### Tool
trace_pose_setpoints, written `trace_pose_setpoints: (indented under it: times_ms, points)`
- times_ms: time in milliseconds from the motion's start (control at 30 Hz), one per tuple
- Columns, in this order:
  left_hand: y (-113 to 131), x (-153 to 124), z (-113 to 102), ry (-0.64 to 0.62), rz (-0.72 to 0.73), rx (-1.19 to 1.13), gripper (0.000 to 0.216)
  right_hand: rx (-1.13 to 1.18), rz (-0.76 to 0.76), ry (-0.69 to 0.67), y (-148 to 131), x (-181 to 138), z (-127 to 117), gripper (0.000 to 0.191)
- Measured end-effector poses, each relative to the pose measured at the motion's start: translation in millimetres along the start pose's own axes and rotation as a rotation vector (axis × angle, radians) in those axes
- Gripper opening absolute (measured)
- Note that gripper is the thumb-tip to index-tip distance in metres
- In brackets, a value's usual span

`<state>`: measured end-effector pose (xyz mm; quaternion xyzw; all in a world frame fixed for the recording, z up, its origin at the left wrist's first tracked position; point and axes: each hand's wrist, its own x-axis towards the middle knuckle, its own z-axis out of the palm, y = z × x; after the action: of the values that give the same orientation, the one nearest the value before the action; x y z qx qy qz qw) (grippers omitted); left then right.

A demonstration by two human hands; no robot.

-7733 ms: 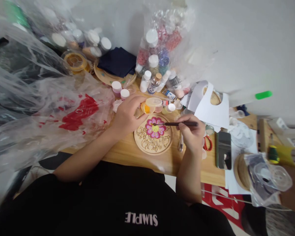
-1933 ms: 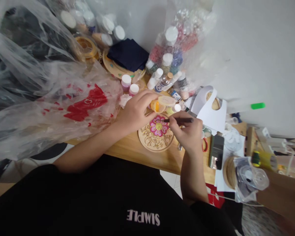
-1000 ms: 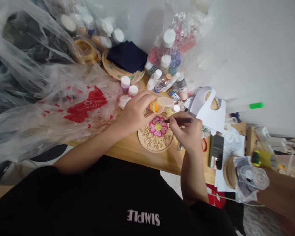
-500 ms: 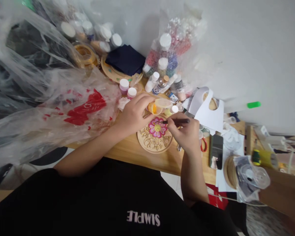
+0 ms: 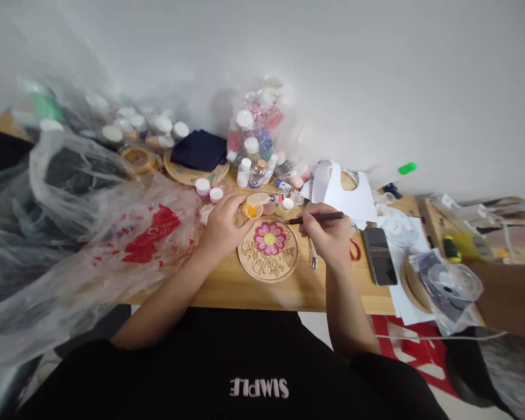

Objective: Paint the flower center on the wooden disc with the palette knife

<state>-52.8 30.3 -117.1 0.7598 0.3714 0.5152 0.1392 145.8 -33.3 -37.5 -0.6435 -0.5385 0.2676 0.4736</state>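
Observation:
A round wooden plaque (image 5: 269,271) lies flat on the wooden table, bearing a pink flower (image 5: 270,238) with a yellow centre and gold scroll outlines below it. My left hand (image 5: 224,224) is closed around a small clear pot of orange-yellow paint (image 5: 252,210), tilted, with its lid flipped back. In my right hand (image 5: 328,232) a dark-handled paintbrush (image 5: 317,218) is pinched. Its thin tip points left, near the pot and above the plaque's upper edge. A second brush (image 5: 314,256) lies on the table between the plaque and my right hand.
White-capped pots (image 5: 203,187) and bottles (image 5: 258,175) crowd the back. Plastic bags (image 5: 153,233) cover the left side. To the right are red-handled scissors (image 5: 355,249), a phone (image 5: 380,256), white paper (image 5: 365,204) and wooden rounds (image 5: 413,286). A wall (image 5: 332,76) rises behind.
The brush has lifted off the flower and its tip now points toward the paint pot. My view has tilted up and shifted, so the whole table sits differently in the picture.

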Motion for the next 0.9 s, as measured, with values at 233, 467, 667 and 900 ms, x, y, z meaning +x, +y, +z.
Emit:
trace_pose_setpoints:
  times_ms: [233, 467, 667, 900]
  points:
    - [-5.6, 0.7, 2.2, -0.031, 0.014, -0.043, 0.03, 0.465, 0.133, 0.26, 11.8, -11.8, -10.2, 0.015]
    - [-0.5, 11.8, -3.9, -0.201, -0.073, -0.08, 0.032, 0.697, 0.173, 0.393, 20.6, -36.4, -20.8, 0.013]
    - [-9.9, 14.8, -0.6, -0.278, 0.068, -0.111, 0.032, 0.737, 0.167, 0.39, 24.4, -46.1, -12.9, 0.013]
    - [-22.9, 3.4, -4.6, -0.226, 0.128, -0.052, 0.031, 0.711, 0.144, 0.381, 17.4, -42.4, 8.6, 0.013]
